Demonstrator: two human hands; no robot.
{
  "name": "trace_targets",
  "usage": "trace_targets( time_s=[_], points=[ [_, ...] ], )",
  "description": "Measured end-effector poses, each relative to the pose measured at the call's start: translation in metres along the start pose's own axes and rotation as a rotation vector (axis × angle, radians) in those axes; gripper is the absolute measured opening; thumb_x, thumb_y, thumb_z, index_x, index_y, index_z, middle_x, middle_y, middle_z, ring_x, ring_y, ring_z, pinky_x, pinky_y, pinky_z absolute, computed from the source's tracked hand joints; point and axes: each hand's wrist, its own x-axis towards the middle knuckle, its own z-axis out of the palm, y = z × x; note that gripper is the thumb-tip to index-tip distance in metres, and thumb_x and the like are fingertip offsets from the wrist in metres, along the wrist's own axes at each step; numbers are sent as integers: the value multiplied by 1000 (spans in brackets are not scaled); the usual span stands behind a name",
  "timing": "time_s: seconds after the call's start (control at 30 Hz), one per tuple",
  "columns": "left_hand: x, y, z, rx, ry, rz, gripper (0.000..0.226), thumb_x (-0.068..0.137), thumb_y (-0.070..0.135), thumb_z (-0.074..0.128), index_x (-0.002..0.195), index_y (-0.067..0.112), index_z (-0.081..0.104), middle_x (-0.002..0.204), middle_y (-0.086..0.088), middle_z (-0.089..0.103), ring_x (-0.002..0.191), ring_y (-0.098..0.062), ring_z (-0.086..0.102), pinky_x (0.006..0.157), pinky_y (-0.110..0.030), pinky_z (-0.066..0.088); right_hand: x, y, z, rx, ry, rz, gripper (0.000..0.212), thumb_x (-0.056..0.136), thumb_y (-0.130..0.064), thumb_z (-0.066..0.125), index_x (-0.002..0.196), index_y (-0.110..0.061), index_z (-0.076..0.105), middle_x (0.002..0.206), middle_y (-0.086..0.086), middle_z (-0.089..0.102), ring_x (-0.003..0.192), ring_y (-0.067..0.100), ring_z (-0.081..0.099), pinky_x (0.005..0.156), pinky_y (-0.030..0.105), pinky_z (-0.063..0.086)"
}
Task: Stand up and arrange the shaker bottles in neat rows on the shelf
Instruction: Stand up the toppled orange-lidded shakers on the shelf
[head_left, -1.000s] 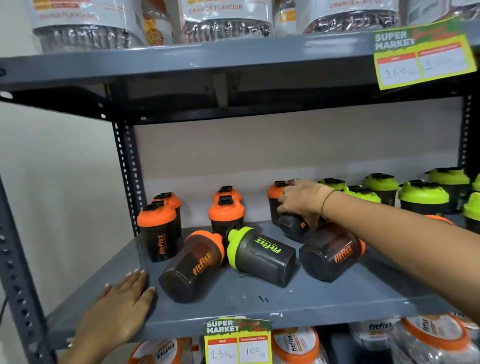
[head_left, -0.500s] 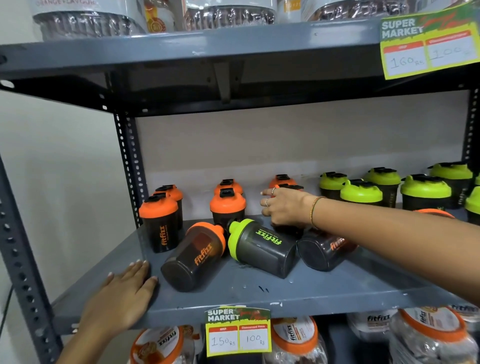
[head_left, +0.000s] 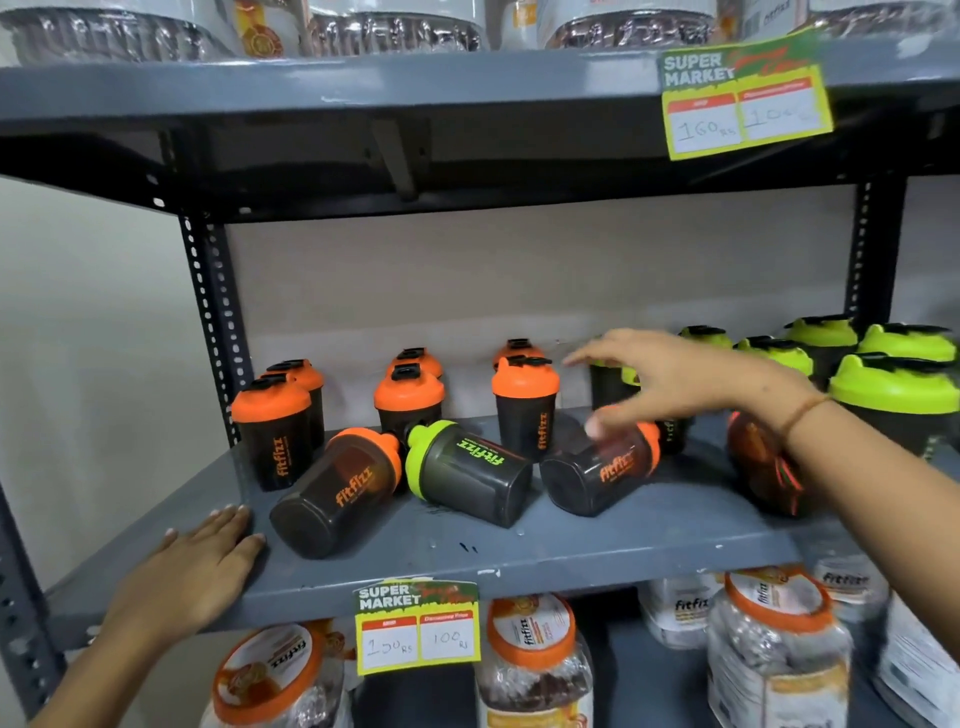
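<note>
— Where are the hands?
— The left hand (head_left: 200, 561) lies flat and open on the shelf's (head_left: 597, 540) front left corner; the right hand (head_left: 670, 379) hovers open, gripping nothing.
— And the bottles (head_left: 470, 470)?
— Three lie tipped mid-shelf; others stand along the back edge.

A grey slotted-steel rack (head_left: 210, 312) stands against a plain pale wall (head_left: 93, 338) (evenly lit, no windows seen)

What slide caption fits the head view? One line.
Right hand hovers open over toppled Fitfizz shakers; left hand rests flat.
</note>
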Motion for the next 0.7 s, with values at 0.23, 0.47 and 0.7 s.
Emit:
trace_targets(
  time_s=[0.23,0.47,0.7],
  points=[
    [5,-1,1,56,-15,-11,55,102,42,17,153,25,20,164,2,10,150,-14,11,122,-43,6,-17,2,70,-470,-81,11,104,69,-36,76,155,-30,17,157,-2,29,143,23,28,113,42,27],
    [6,-2,0,93,-27,-8,55,102,42,17,154,25,19,164,1,9,150,-14,10,122,-43,7,-16,5,67,-595,38,-131,81,63,-38,69,138,-28,41,132,-5,53,126,23,48,99,39,39],
    [5,-2,2,45,-2,-19,54,102,41,18,154,24,20,163,1,12,150,-14,12,122,-43,7,-11,-7,52,-943,260,-463,39,87,-12,55,124,-23,52,122,5,56,122,34,50,98,48,43]
  ],
)
